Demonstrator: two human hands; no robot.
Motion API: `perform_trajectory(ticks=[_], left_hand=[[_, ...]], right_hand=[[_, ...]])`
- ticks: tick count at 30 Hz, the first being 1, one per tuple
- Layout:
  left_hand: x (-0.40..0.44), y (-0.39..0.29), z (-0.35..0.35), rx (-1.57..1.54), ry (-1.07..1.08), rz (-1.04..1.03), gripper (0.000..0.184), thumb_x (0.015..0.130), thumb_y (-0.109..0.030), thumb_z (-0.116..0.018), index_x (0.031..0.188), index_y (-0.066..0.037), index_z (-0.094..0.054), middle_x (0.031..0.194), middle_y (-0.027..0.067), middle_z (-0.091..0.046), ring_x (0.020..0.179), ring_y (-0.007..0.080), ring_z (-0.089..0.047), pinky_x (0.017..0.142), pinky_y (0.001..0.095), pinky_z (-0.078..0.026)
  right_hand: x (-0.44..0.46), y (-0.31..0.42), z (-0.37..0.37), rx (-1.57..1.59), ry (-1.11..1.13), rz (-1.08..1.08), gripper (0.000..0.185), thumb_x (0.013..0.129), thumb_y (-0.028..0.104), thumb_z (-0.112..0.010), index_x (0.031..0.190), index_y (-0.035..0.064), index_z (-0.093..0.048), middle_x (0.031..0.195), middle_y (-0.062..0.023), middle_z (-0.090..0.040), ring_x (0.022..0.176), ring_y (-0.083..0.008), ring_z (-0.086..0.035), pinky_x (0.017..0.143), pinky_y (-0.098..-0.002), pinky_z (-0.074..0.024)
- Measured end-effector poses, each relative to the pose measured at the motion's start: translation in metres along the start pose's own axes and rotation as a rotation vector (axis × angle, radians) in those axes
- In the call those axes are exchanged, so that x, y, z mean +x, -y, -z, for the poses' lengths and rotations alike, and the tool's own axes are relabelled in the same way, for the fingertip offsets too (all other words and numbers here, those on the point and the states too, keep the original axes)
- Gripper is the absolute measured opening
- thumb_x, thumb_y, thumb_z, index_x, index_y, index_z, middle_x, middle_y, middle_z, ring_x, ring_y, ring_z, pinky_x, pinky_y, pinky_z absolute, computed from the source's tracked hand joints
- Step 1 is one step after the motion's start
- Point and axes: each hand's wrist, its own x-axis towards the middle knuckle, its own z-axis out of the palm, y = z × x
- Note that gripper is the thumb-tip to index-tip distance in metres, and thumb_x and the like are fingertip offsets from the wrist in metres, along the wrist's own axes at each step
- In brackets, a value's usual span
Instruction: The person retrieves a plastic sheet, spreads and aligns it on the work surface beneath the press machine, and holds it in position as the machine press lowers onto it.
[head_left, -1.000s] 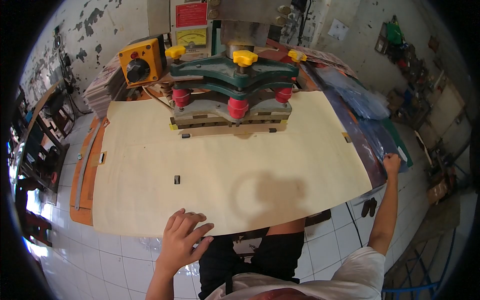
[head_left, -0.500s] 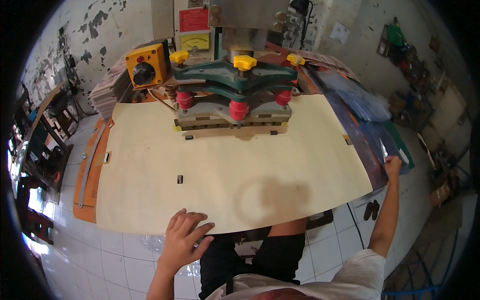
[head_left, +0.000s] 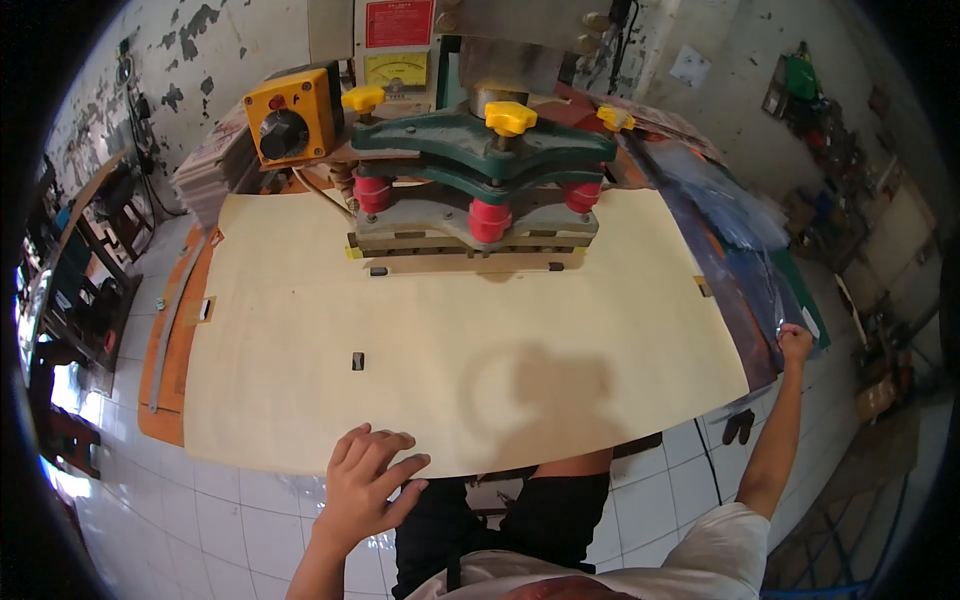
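Note:
My left hand (head_left: 375, 478) rests at the front edge of a large cream sheet (head_left: 280, 370), its fingers apart and holding nothing. At the right side, my right hand (head_left: 796, 342) is closed on the near end of a clear plastic sheet (head_left: 765, 290), which lies on a bluish stack beside the cream board. Small dark blocks are fixed to the cream surface, among them one left of centre (head_left: 358, 361) and one at the right edge (head_left: 703, 287). My right fingertips are partly hidden.
Above the far part of the board stands a press head (head_left: 485, 220) with green arms, red spacers and yellow knobs (head_left: 511, 119). A yellow control box (head_left: 293, 115) is at its left. Stacked sheets (head_left: 215, 165) and a metal ruler (head_left: 178, 320) lie on the left.
The view has shifted slightly. My right hand stays on the plastic, whose near end looks less lifted and glaring. My left hand keeps nearly the same pose.

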Motion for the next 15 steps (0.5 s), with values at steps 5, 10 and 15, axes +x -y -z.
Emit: perform_trajectory(ticks=[5, 10, 15], left_hand=[[0.0, 0.003, -0.002, 0.003, -0.02, -0.009, 0.024, 0.079, -0.023, -0.082, 0.102, -0.019, -0.079, 0.113, 0.0029, -0.07, 0.104, 0.0254, -0.068, 0.103, 0.0526, -0.05], [0.0, 0.004, -0.001, 0.04, -0.024, -0.016, 0.018, 0.085, -0.029, -0.079, 0.1, -0.021, -0.08, 0.113, -0.0005, -0.071, 0.106, 0.0201, -0.067, 0.104, 0.0468, -0.049], [-0.001, 0.006, 0.001, 0.061, -0.013, -0.033, 0.017, 0.086, -0.03, -0.078, 0.101, -0.021, -0.079, 0.113, -0.0007, -0.071, 0.108, 0.0191, -0.066, 0.106, 0.0448, -0.049]], right_hand=[[0.012, -0.015, -0.005, -0.075, -0.029, 0.074, 0.019, 0.079, -0.001, -0.071, 0.093, 0.0068, -0.083, 0.081, -0.0087, -0.079, 0.076, -0.0226, -0.075, 0.075, -0.0356, -0.0592], [-0.01, 0.006, 0.003, -0.168, -0.015, 0.262, 0.031, 0.082, -0.003, -0.069, 0.11, 0.0056, -0.078, 0.083, -0.008, -0.077, 0.075, -0.0216, -0.074, 0.074, -0.037, -0.0587], [-0.001, -0.006, 0.01, -0.008, 0.113, 0.369, 0.04, 0.083, -0.005, -0.068, 0.121, 0.0036, -0.074, 0.085, -0.0095, -0.076, 0.077, -0.0214, -0.073, 0.075, -0.0382, -0.0591]])
